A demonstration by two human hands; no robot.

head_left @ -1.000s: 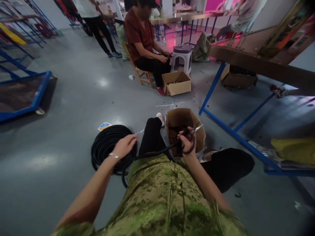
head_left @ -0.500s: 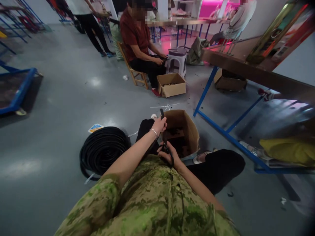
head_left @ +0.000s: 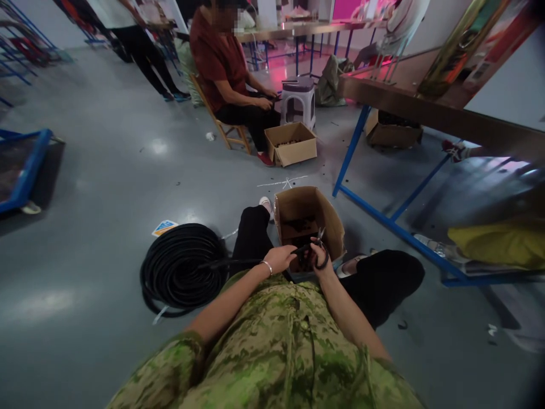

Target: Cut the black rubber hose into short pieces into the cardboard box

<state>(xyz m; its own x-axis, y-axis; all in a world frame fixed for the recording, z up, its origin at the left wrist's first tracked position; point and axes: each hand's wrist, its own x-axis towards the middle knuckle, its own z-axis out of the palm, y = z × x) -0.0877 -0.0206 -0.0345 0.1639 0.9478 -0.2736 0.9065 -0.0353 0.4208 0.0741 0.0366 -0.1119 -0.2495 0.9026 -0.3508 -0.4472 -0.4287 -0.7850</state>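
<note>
My left hand is closed around a black rubber hose or strip, which runs back to a large black coil on the floor at left. My right hand grips a pair of scissors with dark loop handles, blades pointing up and away. Between the two hands lies the strip's end, close to the right fingers. Under and beyond the hands stands an open cardboard box, with dark pieces inside that are too small to make out.
A person in a dark red shirt sits ahead on a wooden chair, beside a smaller cardboard box and a plastic stool. At right is a table with blue legs. A blue-framed cart stands at far left.
My left hand has come down and nearer, drawing the strip out from the coil. My right hand has moved up and right with the scissors, whose blades now show above the box.
</note>
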